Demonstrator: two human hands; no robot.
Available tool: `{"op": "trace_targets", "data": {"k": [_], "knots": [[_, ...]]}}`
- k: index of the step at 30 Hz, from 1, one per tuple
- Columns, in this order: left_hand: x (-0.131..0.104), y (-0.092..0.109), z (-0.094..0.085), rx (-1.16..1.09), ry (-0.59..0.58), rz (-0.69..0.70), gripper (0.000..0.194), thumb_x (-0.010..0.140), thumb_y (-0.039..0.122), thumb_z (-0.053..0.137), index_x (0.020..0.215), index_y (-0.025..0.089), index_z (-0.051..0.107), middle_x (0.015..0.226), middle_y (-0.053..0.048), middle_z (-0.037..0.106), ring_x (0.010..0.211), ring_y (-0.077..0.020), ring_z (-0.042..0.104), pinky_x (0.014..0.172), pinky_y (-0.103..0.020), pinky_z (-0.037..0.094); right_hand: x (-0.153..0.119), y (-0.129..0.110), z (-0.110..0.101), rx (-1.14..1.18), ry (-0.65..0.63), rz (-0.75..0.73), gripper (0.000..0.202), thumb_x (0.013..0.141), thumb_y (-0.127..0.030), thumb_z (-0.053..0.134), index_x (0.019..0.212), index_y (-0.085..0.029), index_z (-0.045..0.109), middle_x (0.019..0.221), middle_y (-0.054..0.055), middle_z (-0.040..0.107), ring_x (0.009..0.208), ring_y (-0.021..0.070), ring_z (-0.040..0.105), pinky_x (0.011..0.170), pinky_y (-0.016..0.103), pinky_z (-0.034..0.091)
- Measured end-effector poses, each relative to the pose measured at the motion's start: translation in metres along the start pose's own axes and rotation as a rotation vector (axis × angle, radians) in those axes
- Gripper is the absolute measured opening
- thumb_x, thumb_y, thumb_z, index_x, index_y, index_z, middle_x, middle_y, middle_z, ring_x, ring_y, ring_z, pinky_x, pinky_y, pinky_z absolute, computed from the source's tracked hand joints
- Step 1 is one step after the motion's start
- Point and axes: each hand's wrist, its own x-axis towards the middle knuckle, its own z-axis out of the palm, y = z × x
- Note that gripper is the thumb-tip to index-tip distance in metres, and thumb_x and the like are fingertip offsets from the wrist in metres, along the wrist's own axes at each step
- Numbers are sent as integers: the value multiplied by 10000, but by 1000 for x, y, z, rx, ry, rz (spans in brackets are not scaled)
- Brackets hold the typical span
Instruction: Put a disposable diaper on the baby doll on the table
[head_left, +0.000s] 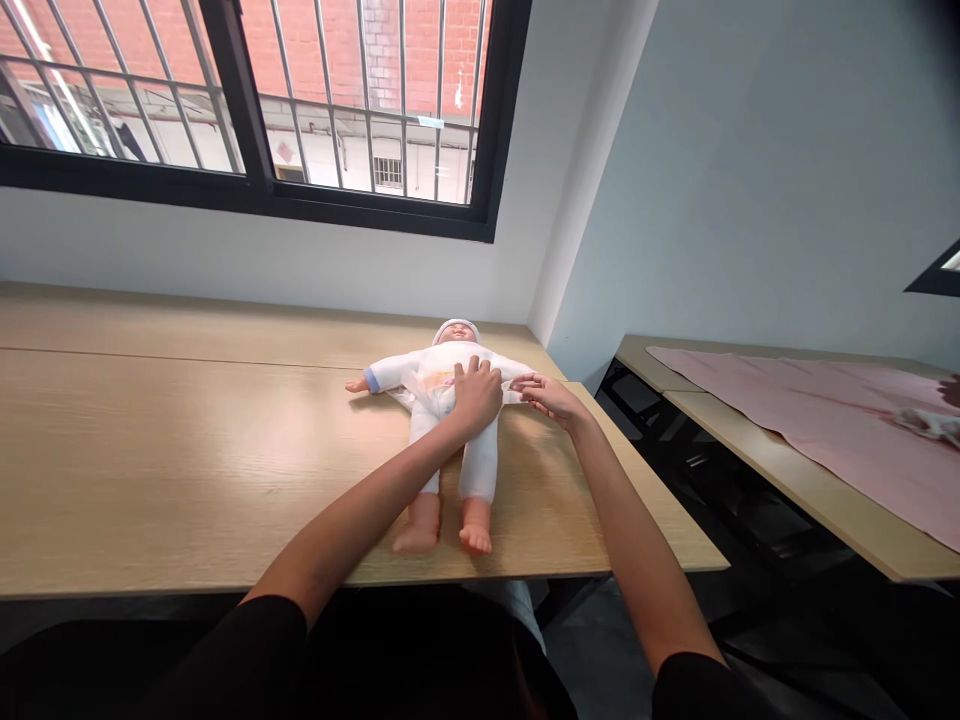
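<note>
A baby doll (pixel 480 465) in white clothes and a white cap lies on its back on the wooden table, its bare feet toward me. Around its hips is a white diaper (pixel 431 382) with a coloured print on the front. My left hand (pixel 478 397) lies over the diaper's front, fingers apart and pressing on the doll's belly. At the doll's right-hand side in the picture, my right hand (pixel 551 395) has its fingertips on the diaper's white side flap, seemingly pinching it. The part of the diaper under my left palm is hidden.
The wooden table (pixel 187 470) runs along the wall below a barred window (pixel 360 100). A gap separates it from a second table on the right, covered by a pink cloth (pixel 817 430). At the far right edge, a person's dark hand (pixel 950 390) is near a whitish cloth (pixel 930 424).
</note>
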Motion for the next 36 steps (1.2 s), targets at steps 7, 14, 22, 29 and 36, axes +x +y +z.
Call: {"op": "trace_targets", "data": {"k": [7,14,22,29,36], "knots": [[-1,3,-2,-60,5,19,271,963,170,458,1070,221,702,1129,-99,659,1174,-314,479,943,-488,356,-7,-5,3,160,-82,-96,439,667,-106,714,1088,-208,648,1005,25,704,809,118,642,733,228,543],[-1,3,-1,-37,28,16,300,979,130,394,1087,152,673,1119,-130,672,1113,-300,522,914,-467,373,-6,-7,4,188,36,-71,382,681,-84,717,1041,-187,638,899,11,670,731,96,610,672,202,529],[-1,1,1,-38,48,29,337,1009,418,495,1033,159,709,1133,-127,684,1155,-318,515,928,-460,375,-3,-3,5,240,41,-115,393,677,-115,728,1046,-190,619,923,14,641,746,107,611,735,234,543],[0,-2,0,-33,30,10,247,964,197,480,964,165,725,1074,-117,678,1122,-300,516,902,-451,379,-16,-11,19,172,-115,-231,568,646,-169,751,1187,-224,587,1013,-2,610,815,102,618,838,273,528],[0,-3,-11,-32,-23,37,277,962,168,465,946,140,740,1007,-134,726,1100,-309,564,906,-447,406,-20,-15,25,220,-131,-264,569,643,-174,741,1185,-232,578,962,-23,586,778,90,585,794,248,516]]}}
